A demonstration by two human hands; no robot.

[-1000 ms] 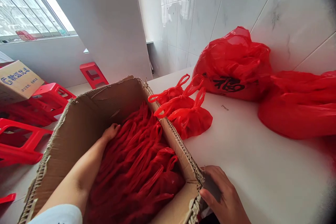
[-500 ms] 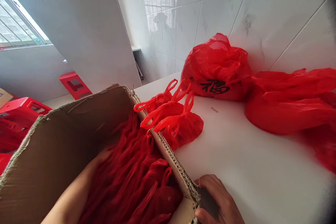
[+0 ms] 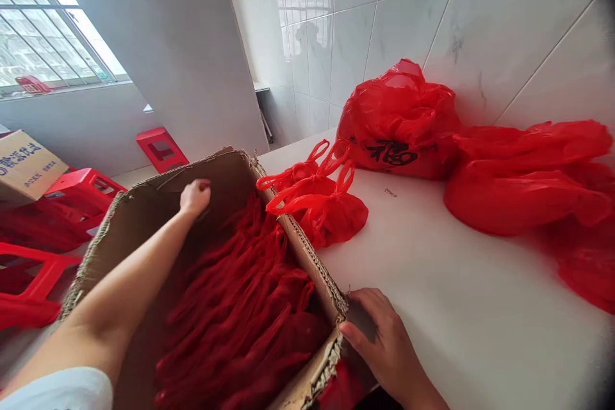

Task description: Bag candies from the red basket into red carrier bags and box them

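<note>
A torn cardboard box [image 3: 139,211] stands at the white counter's left edge, packed with several small tied red plastic bags [image 3: 240,314]. My left hand [image 3: 195,196] reaches into the far end of the box, fingers curled closed against the inner wall; what they hold is hidden. My right hand [image 3: 384,346] grips the box's near right corner, thumb on the cardboard. Three small tied red bags [image 3: 327,208] lie on the counter just outside the box's right wall.
The white counter [image 3: 456,307] runs to a tiled wall. A large red bag with a black character [image 3: 398,122] and more red bags [image 3: 528,186] lie against it. Red plastic stools [image 3: 38,269] and another carton [image 3: 26,163] stand at the left.
My left hand lifted from the bags in the box and moved up to the far inner wall. My right hand stayed on the box corner. The view swung right, then back left.
</note>
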